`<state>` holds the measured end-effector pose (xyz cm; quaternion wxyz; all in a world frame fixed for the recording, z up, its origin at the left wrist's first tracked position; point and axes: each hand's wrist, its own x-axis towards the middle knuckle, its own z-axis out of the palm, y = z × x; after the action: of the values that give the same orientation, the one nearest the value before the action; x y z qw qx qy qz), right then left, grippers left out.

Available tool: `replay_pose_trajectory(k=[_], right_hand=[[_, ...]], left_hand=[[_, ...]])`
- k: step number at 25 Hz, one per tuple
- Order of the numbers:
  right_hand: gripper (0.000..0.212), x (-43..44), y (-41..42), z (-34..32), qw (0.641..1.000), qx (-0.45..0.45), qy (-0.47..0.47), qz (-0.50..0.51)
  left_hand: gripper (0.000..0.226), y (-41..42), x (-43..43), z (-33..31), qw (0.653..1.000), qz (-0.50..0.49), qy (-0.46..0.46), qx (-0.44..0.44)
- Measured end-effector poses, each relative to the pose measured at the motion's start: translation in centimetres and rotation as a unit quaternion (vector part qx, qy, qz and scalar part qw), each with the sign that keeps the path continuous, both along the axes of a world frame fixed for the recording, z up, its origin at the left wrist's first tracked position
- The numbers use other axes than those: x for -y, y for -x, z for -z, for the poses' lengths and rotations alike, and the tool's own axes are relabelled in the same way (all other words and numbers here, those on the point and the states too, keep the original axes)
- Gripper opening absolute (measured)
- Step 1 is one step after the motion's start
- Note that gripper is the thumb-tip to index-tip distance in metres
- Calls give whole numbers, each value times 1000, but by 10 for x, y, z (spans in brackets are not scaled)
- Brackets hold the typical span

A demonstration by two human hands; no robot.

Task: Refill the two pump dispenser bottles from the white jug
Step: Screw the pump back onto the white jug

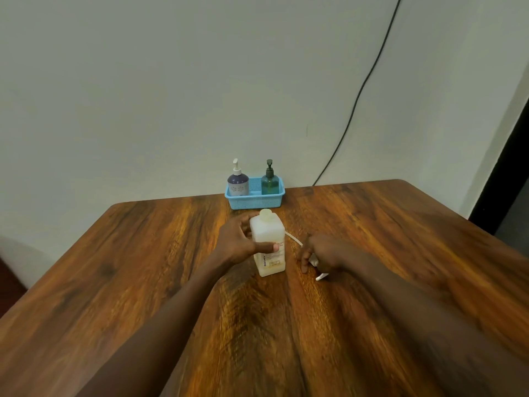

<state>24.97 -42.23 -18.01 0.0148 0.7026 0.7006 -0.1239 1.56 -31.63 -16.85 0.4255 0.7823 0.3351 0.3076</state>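
Observation:
The white jug (269, 245) stands upright in the middle of the wooden table (143, 267), a pale round neck at its top. My left hand (240, 242) grips its left side, thumb across the label. Just right of the jug, my right hand (317, 253) is closed over a white pump head with a thin dip tube (293, 238); the tube points toward the jug and the pump lies low on the table. A purple pump bottle (238, 184) and a green pump bottle (269, 183) stand upright in a blue basket (254, 202) behind the jug.
The basket sits at the table's far edge against a pale wall. A black cable (357, 96) runs down the wall behind the table's right part. A dark door frame (503, 173) is at the far right.

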Motion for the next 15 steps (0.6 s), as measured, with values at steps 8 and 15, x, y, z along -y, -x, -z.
replay_pose_trajectory(k=[8,15], right_hand=[[27,-1,18,-12,992,-57,-111,9],[35,-4,60,-83,805,-345,-476,83]], left_hand=[[89,15,7,0,997,-79,-26,1],[87,24,13,-10,982,-167,-84,-28]])
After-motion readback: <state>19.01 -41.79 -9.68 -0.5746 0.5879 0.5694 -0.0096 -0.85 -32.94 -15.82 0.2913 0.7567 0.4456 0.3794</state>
